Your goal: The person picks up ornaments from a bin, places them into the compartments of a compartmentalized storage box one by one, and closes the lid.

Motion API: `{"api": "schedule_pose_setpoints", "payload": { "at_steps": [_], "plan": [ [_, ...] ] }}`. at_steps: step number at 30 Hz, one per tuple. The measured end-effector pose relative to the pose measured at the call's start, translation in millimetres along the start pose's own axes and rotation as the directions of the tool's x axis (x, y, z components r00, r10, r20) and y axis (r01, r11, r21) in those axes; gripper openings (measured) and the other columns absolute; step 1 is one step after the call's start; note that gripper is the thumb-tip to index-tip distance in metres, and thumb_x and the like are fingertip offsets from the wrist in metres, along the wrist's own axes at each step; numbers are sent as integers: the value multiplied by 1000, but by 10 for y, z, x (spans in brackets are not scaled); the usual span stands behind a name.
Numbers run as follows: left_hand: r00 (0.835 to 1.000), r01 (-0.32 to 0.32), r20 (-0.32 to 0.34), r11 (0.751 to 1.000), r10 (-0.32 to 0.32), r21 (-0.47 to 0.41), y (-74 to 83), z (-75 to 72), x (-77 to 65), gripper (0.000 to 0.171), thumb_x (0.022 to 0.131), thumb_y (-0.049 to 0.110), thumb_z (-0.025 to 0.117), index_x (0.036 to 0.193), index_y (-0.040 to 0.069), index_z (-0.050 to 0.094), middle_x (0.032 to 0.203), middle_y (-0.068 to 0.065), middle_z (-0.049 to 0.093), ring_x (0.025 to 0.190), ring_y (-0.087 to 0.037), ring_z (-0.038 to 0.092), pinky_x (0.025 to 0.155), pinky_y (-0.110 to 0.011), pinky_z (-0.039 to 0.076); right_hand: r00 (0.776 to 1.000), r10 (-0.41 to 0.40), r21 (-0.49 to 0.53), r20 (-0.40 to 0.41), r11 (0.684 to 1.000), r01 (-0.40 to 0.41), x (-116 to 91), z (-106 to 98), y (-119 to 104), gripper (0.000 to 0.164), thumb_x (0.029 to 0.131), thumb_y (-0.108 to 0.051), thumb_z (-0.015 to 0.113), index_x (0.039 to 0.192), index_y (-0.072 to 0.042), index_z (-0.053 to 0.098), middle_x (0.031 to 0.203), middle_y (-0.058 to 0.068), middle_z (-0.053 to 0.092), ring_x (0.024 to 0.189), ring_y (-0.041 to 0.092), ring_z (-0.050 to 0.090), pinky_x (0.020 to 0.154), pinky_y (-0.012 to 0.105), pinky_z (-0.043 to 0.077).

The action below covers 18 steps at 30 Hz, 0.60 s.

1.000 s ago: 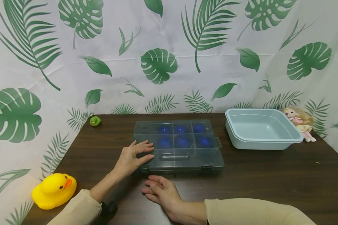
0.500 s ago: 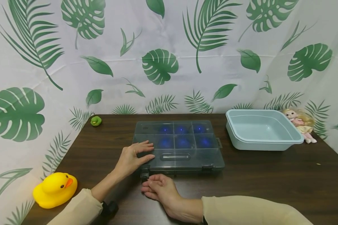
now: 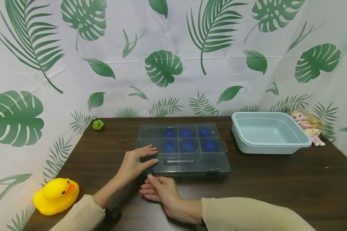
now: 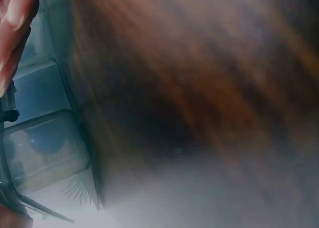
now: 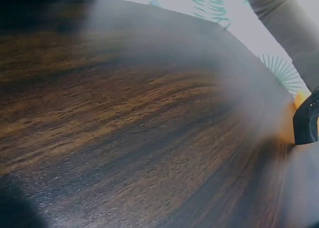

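Left hand lies flat, fingers spread, on the closed organizer box mid-table; right hand, fingers curled, thumbs its front-left latch, where slipping could jolt the blue balls.

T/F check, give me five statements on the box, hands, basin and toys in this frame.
1. The person's left hand rests flat on the lid of the clear grey plastic compartment box. True.
2. The lid of the box stands open. False: it lies closed over the compartments.
3. The light blue plastic basin holds blue balls. False: it shows nothing inside; the dark blue round pieces are in the box.
4. The right hand is at the box's front left corner, thumb tip by the latch. True.
5. The big yellow rubber duck sits beside the basin. False: it is at the near left corner of the dark wooden table; a small doll lies beside the basin.
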<state>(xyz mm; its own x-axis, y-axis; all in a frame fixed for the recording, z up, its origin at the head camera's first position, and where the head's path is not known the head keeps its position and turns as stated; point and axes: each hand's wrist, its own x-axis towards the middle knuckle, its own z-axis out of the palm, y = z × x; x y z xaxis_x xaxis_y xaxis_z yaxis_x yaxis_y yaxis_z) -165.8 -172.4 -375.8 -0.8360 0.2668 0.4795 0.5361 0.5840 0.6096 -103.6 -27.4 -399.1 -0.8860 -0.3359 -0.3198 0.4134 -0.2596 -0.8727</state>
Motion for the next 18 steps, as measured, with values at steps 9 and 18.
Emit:
{"api": "schedule_pose_setpoints", "payload": {
  "at_steps": [9,18],
  "plan": [
    [1000,11,15,1000,-11,1,21,-15,13,31,74,15,80,103,5,74,108,-5,71,113,-22,61,90,-44,50,999,-11,-71,37,997,13,22,47,16,47,98,-37,47,104,8,61,85,16,71,74,22,71,64,31,58],
    [998,40,50,999,-40,0,8,-28,-25,33,75,16,79,105,4,72,110,-8,70,113,-24,61,91,-45,49,991,41,-109,125,994,-28,-53,-26,-33,47,100,-37,44,104,6,60,86,12,71,77,21,71,69,34,58]
  ]
}}
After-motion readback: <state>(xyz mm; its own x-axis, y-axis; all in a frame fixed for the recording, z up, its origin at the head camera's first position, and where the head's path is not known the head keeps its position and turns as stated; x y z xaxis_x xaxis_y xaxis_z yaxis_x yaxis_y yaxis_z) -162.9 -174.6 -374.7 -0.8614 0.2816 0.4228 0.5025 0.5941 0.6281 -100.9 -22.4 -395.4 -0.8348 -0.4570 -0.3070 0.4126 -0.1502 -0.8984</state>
